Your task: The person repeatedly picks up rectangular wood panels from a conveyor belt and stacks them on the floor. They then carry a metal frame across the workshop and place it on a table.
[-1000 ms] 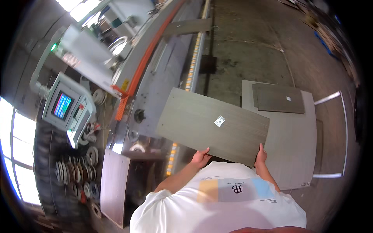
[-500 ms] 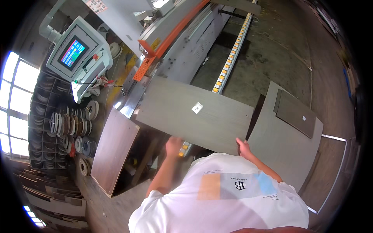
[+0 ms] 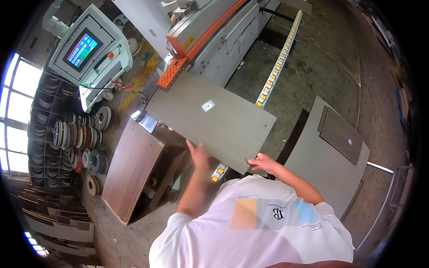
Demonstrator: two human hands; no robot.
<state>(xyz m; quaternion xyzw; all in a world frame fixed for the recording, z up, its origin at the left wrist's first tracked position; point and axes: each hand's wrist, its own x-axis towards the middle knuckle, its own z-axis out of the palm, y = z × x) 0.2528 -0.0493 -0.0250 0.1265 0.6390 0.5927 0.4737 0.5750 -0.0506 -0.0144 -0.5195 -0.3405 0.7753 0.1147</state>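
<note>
A flat grey-brown board (image 3: 223, 129) with a small white label lies slanted in front of me. Its far left end reaches the machine's edge beneath an orange perforated plate (image 3: 172, 74). My right hand (image 3: 264, 163) grips the board's near right corner, thumb side over the top face and the other fingers partly hidden. At the near long edge, my left hand (image 3: 199, 156) touches the board with its fingers stretched out and apart. A yellow-and-white roller rail (image 3: 219, 172) shows below the board between my arms.
A brown box-like cabinet (image 3: 134, 169) stands left of my left arm. On the right, a large grey panel (image 3: 308, 161) carries smaller dark boards (image 3: 342, 136). A control screen (image 3: 82, 49) and edge-band rolls (image 3: 78, 135) are at left. The long machine (image 3: 223, 53) extends away.
The board has turned and shifted left toward the machine, under the orange plate. My right hand has moved left with its corner; my left hand has risen to the near edge.
</note>
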